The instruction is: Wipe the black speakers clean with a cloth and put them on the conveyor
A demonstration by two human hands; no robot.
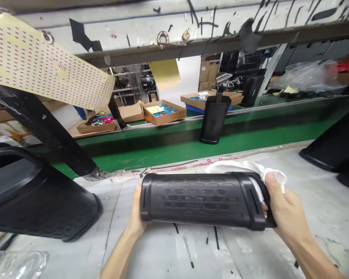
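Note:
A black portable speaker (pixel 194 199) with a raised block pattern and a carry handle lies on its side across the middle of the view. At its left end, my left hand (pixel 136 217) is closed around the edge, the fingers mostly hidden behind it. My right hand (pixel 289 209) is at the handle end, thumb pressing a white cloth (pixel 235 166) against the handle. That cloth trails behind the speaker's top edge, and a strip of white shows through the handle opening. Some right fingertips show inside that opening.
Similar black speakers stand at the left (pixel 43 193), at the right edge (pixel 334 135) and on the green conveyor belt (pixel 168 143). Cardboard boxes of small parts (pixel 165 112) sit beyond the belt. Black tape strips lie on the white worktable (pixel 151 252). A shelf beam (pixel 119 31) crosses above.

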